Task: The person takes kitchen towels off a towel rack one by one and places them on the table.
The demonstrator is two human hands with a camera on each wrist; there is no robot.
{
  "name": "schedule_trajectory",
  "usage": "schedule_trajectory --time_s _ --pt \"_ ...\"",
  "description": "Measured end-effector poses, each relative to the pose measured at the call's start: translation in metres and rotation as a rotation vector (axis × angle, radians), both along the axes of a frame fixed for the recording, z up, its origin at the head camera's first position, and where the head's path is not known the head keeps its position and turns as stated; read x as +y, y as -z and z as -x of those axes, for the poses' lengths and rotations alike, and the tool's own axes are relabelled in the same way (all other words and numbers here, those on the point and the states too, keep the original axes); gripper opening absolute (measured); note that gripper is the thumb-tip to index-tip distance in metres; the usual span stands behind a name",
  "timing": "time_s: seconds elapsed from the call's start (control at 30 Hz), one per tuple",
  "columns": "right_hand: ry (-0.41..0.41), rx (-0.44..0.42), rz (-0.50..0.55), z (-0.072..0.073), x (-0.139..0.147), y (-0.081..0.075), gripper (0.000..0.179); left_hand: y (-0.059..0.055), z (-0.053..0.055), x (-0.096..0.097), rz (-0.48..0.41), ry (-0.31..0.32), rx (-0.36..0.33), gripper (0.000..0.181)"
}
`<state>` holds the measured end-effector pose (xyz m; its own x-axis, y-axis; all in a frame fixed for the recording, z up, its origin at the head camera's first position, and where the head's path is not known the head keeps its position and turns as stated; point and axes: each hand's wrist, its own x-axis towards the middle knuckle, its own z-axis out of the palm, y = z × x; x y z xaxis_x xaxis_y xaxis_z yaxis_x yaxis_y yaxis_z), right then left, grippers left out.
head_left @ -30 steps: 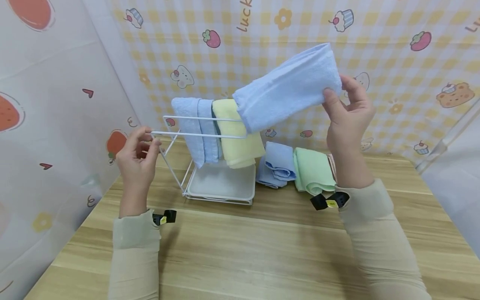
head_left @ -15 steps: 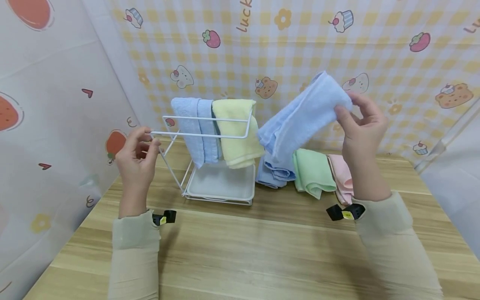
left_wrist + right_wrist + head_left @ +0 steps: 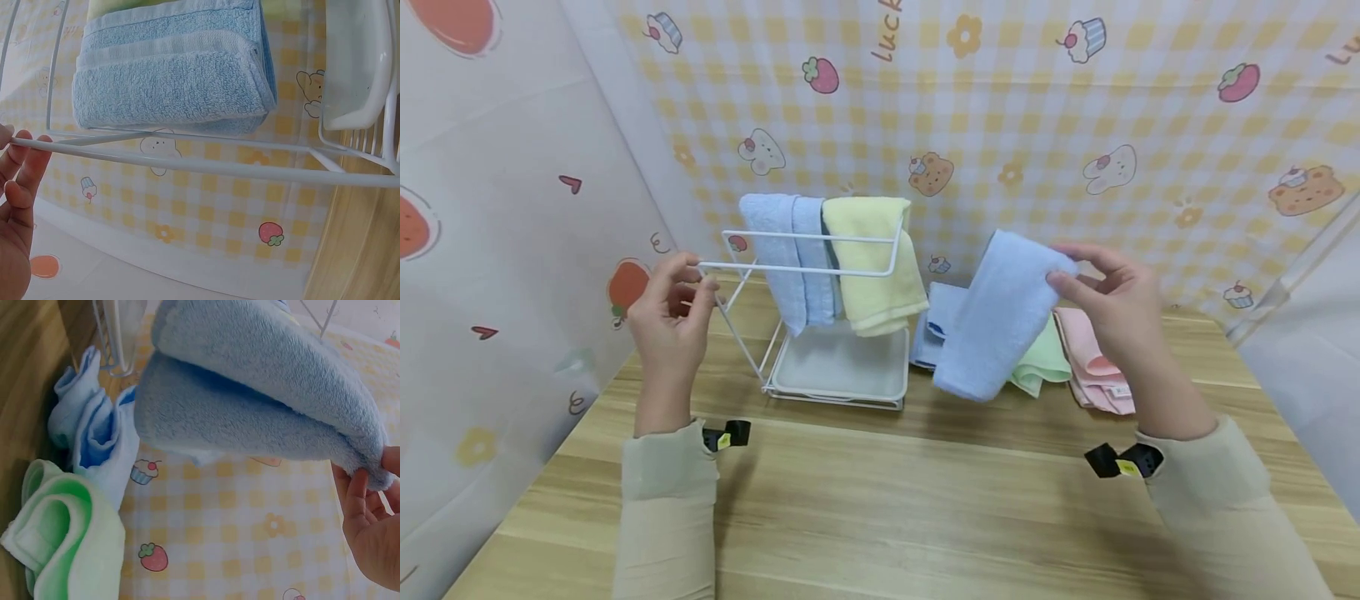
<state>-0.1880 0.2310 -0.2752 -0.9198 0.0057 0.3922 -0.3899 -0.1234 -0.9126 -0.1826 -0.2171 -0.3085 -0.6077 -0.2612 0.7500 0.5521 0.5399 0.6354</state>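
My left hand (image 3: 672,312) pinches the front left corner of a white wire rack (image 3: 797,268). Over the rack's back bar hang a folded blue towel (image 3: 778,250) and, to its right, a yellow towel (image 3: 872,267). My right hand (image 3: 1116,308) pinches a second folded light blue towel (image 3: 1000,312) by its upper right end. It slants downward in front of another folded blue towel (image 3: 103,437) and a green towel (image 3: 75,531), partly hiding both. The right wrist view shows the held towel's two layers parted at the free end.
A white tray (image 3: 842,367) sits in the rack's base on the wooden table (image 3: 880,500). At the right of the row lies a folded pink towel (image 3: 1093,362). A checked cloth backdrop (image 3: 985,117) stands close behind everything.
My right hand has carried the light blue towel away from the rack's right end, rightward and down, and the towel now hangs more steeply. My left hand stays at the rack corner.
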Motion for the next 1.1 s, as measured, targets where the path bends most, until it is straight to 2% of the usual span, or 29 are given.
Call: schedule_trajectory --time_s 0.23,0.4,0.5,0.6,0.8,0.9,1.1 --pt "-0.1 -0.115 -0.182 -0.012 0.002 0.008 0.027 0.001 0.001 0.0 0.0 -0.003 -0.009 0.024" --pt "-0.204 -0.192 -0.215 -0.018 0.0 0.015 0.027 0.003 0.001 0.0 -0.008 -0.012 -0.023 0.025" --pt "-0.226 -0.235 -0.266 -0.023 -0.003 0.019 0.026 0.003 0.002 -0.001 0.005 -0.008 -0.007 0.025" --pt "-0.241 -0.231 -0.338 -0.026 -0.007 0.024 0.027 0.002 0.003 0.0 0.003 -0.006 0.001 0.024" --pt "-0.295 -0.171 -0.479 -0.033 -0.017 0.034 0.029 0.001 0.005 0.001 -0.019 0.005 0.017 0.021" --pt "-0.33 -0.198 -0.494 -0.032 -0.021 0.04 0.027 0.0 0.006 0.001 -0.025 0.01 0.026 0.021" --pt "-0.348 -0.351 -0.504 -0.017 -0.027 0.061 0.031 0.001 0.005 0.001 -0.034 0.002 0.01 0.021"
